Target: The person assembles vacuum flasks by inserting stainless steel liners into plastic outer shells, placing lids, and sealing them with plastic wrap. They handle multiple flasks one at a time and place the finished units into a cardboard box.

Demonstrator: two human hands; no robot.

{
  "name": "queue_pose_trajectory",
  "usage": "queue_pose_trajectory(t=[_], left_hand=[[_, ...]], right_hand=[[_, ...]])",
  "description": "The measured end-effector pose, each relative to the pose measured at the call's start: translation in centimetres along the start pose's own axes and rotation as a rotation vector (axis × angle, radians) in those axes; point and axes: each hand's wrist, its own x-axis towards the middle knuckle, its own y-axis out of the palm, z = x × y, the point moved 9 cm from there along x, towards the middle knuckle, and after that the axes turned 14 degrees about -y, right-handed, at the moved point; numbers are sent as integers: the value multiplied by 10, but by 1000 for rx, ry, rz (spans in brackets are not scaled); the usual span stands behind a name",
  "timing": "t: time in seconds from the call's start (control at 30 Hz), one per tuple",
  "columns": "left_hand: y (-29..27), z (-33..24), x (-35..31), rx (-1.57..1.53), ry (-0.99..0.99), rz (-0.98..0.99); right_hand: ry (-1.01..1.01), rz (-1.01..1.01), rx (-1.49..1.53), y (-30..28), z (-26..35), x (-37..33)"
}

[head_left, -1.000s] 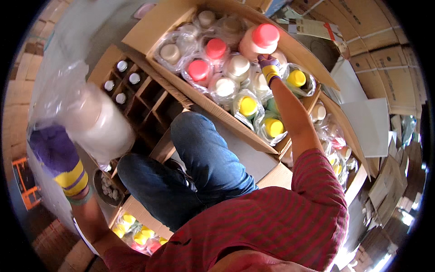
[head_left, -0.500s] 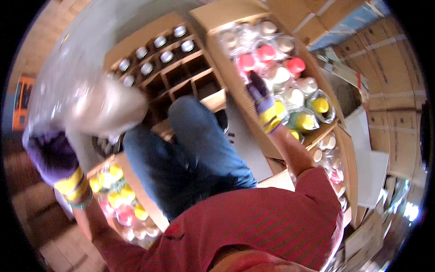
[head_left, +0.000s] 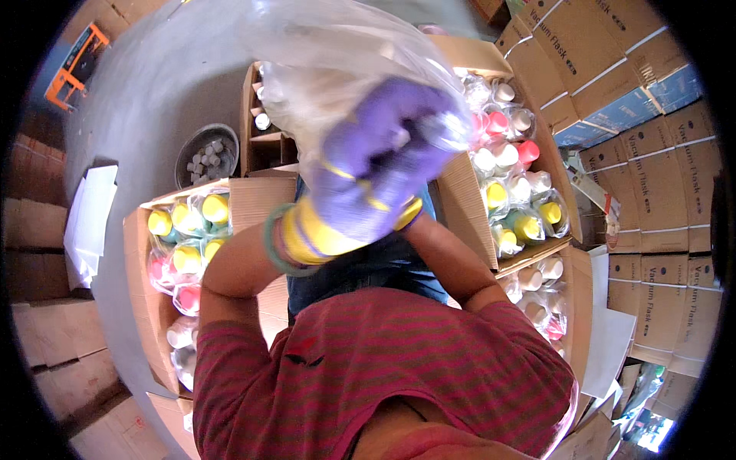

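Observation:
My left hand (head_left: 376, 165), in a purple glove with a yellow cuff, is raised in front of my lap. Its fingers are closed on a large clear plastic bag (head_left: 337, 46), which billows away beyond the hand. My right hand is mostly hidden behind the left; only its yellow-and-purple cuff (head_left: 410, 215) shows, so its fingers cannot be seen. Behind the bag stands a divided carton (head_left: 249, 100) with white-capped bottles, largely covered. To the right, an open carton (head_left: 471, 207) holds plastic-wrapped bottles with yellow, red and white caps.
Another open carton (head_left: 138, 291) of wrapped, capped bottles stands at my left. Beyond it is a round basin (head_left: 184, 165) with small pale pieces. A lower carton (head_left: 579, 307) of bottles sits near right. Strapped cartons (head_left: 659, 184) are stacked at far right. White sheets (head_left: 92, 215) lean at left.
My left hand has swung from the far left to the middle, bringing the bag along. My right hand has left the carton of bottles and come in behind it. The view has shifted.

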Motion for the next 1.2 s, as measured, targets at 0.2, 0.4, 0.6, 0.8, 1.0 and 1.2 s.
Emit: queue_pose_trajectory(t=[0.2, 0.4, 0.6, 0.8, 1.0, 1.2], left_hand=[[10, 20, 3, -19, -89, 25], [34, -1, -1, 232, 79, 198], [-60, -25, -31, 820, 91, -164], [-140, 119, -19, 332, -241, -216], [-85, 151, -107, 544, -192, -450], [-11, 85, -113, 985, 168, 117]], right_hand=[[178, -322, 547, -43, -11, -29], [157, -239, 520, -29, 16, -33], [-20, -362, 469, -69, 23, -8], [58, -172, 252, -55, 1, -15], [-47, 42, 429, -36, 88, -9], [248, -28, 265, -36, 60, -38]])
